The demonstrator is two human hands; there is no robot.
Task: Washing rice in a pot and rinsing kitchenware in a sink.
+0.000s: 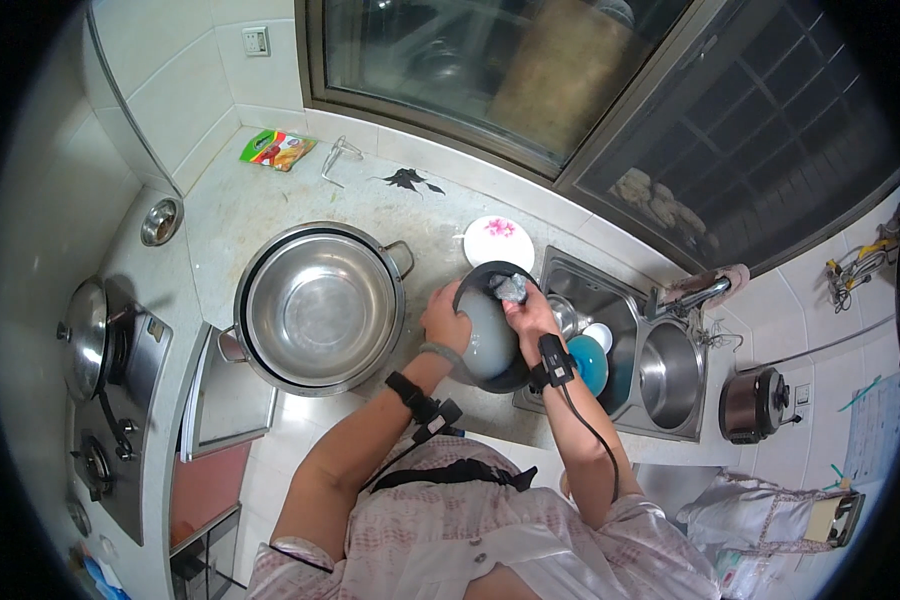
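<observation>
A dark round pot (521, 382) with cloudy, whitish liquid inside is tilted between my hands, at the left edge of the sink. My left hand (447, 319) grips its left rim. In my right hand (529, 311) is a crumpled, silvery scrubber (511, 288), held against the upper right part of the pot. Just beyond the pot lies a white plate with a pink flower pattern (499, 244). To the left stands a wide two-handled metal pot (244, 330) with a stainless steel basin (319, 307) nested in it.
The double sink (634, 352) on the right holds a blue bowl (589, 364) and a small white dish (598, 337); its faucet (694, 296) is behind. A food packet (277, 150) and wire rack (339, 159) lie along the wall. Far left is a gas stove (139, 375) with a lidded pan (88, 337).
</observation>
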